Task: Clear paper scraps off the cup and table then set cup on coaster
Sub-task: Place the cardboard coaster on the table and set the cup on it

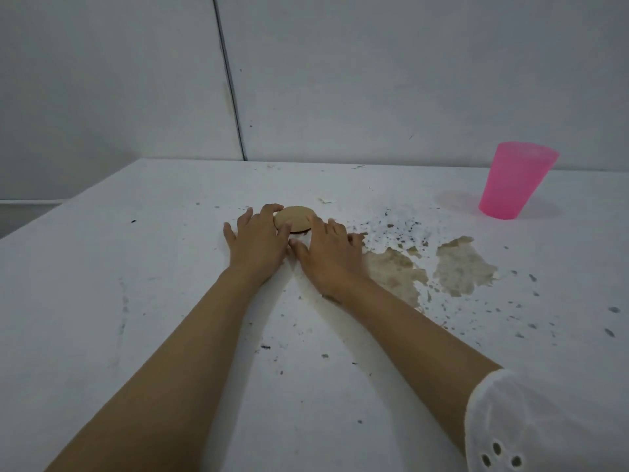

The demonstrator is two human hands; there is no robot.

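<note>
The white table (136,267) is scuffed and speckled with dark flecks. Near its middle the left hand (255,241) lies palm down with its fingers spread and lightly bent. Its forefinger hooks over the far left rim of the round tan coaster (293,215) and its thumb meets the near rim, so the hand pinches the coaster's left side. The coaster sits between the two hands, and a dark shadow line runs under its near edge; whether that edge is off the table cannot be told.

The right hand (328,255) lies just beside the left, thumbs almost touching. Its fingers are fairly straight and fanned wide. The forefinger rests against the coaster's right rim, and the others rest on the table, holding nothing.

A small white paper scrap (327,200) lies just beyond the coaster to the right. Further right, two bare brownish patches (463,264) show where the paint has peeled. The translucent pink plastic cup (514,180) stands upright at the far right, well apart from the coaster and both hands. A white eyelet sleeve (531,424) covers the right upper arm.
</note>
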